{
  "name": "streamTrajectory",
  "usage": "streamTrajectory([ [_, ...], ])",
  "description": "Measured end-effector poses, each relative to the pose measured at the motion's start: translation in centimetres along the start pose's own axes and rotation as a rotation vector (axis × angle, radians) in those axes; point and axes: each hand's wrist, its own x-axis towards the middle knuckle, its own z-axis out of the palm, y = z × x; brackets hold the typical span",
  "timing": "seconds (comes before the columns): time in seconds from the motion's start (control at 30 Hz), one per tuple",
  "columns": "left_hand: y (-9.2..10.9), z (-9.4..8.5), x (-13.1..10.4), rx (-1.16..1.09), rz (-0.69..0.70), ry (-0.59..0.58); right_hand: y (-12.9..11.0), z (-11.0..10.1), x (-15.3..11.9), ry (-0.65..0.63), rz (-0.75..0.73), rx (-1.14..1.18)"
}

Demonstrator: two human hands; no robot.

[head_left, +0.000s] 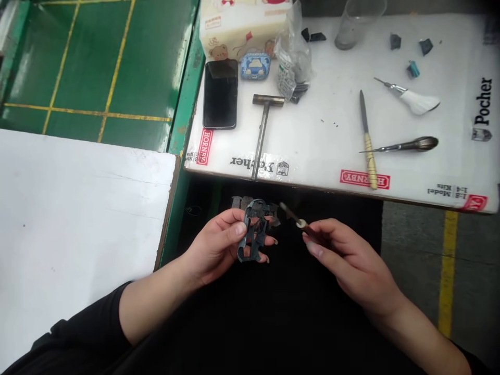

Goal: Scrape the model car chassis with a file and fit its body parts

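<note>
Between the thumb and fingers of my left hand (221, 239) is a dark grey, hollow moulded part (252, 237) with an open frame shape. My right hand (347, 255) grips a small hand tool (308, 229) with a dark handle, a pale collar and a thin blade. The blade points up and left toward the part, with a gap between them; its tip is blurred. Below the table edge, behind the part, some grey ragged material (240, 202) shows over my dark lap. Its kind is hard to make out.
On the white table (312, 146) lie a T-shaped metal tool (262, 133), a phone (221, 94), a file (367, 140), a white-handled tool (417, 100), a metal-handled pick (414, 145) and dark scraps (425, 47). A clear cup (357, 23) and a tissue pack (242, 31) stand behind. A white board (82, 224) is at left.
</note>
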Motion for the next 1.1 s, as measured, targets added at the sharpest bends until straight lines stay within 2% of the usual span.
streamTrajectory([
  [0.1, 0.0, 0.0, -0.1, 0.015, 0.019, -0.026, -0.1, -0.1, 0.0, -0.004, -0.099, -0.228],
  [0.23, 0.2, 0.2, -0.3, 0.034, 0.037, -0.040, -0.5, -0.3, -0.1, 0.038, -0.243, -0.401],
  [0.47, 0.2, 0.4, -0.3, 0.048, 0.051, -0.047, -1.0, -0.1, 0.3, 0.026, -0.405, -0.383],
  [0.8, 0.1, 0.2, -0.4, 0.074, 0.043, -0.091, -0.7, -0.2, 0.1, 0.005, -0.398, -0.364],
  [1.1, 0.1, 0.4, -0.4, 0.116, 0.054, -0.045, -0.6, -0.3, 0.2, -0.012, -0.333, -0.320],
])
